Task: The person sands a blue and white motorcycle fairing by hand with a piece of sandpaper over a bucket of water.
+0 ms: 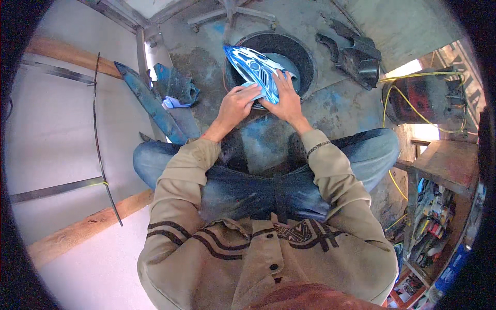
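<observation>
A pointed, blue-and-white patterned panel [250,64] with slotted vents is held over a round black tub [305,59] that has grey liquid in it. My right hand [284,103] grips the panel's right part, fingers over its top. My left hand [238,106] is closed on a small light blue pad [250,87], pressed against the lower left side of the panel.
Painted panels [142,98] and a blue crumpled piece [175,85] lean at left. Black plastic parts [354,51] lie upper right, near a dark drum-like machine [418,98] with yellow hose. A wooden shelf [447,163] with tools stands right. A chair base [230,18] is behind the tub.
</observation>
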A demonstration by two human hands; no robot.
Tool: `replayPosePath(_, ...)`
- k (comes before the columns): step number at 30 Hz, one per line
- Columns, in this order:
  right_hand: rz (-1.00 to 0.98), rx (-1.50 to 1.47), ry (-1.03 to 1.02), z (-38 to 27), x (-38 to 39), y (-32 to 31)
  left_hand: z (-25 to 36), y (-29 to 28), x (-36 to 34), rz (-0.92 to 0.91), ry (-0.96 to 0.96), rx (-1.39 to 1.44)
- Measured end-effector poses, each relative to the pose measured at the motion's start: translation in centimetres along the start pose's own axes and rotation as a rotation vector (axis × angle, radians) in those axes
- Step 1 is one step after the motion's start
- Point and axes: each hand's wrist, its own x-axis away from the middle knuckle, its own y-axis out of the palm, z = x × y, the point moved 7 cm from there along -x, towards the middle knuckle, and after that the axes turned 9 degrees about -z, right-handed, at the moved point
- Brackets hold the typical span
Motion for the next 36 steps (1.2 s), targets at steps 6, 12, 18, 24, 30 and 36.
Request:
replayPosePath(6,-0.013,-0.009,0.011,-0.1,0.0,0.0,0.1,0.0,0.0,-0.006,0.000,0.028)
replayPosePath(12,-0.020,0.010,0.018,0.0,-0.1,0.0,0.1,0.3,0.0,-0.005,-0.005,0.012)
replayPosePath(18,-0.038,0.005,0.031,-0.2,-0.1,0.1,-0.1,0.3,0.2,0.016,-0.005,0.009)
replayPosePath(24,-0.038,0.001,0.040,-0.2,-0.2,-0.1,0.1,0.2,0.0,0.014,-0.001,0.013)
replayPosePath(30,-0.044,-0.006,0.048,-0.2,-0.2,0.0,0.1,0.6,0.3,-0.003,0.020,-0.020)
replayPosePath(36,-0.030,0.025,0.025,0.3,0.0,0.2,2.0,1.4,0.3,-0.120,0.143,0.005)
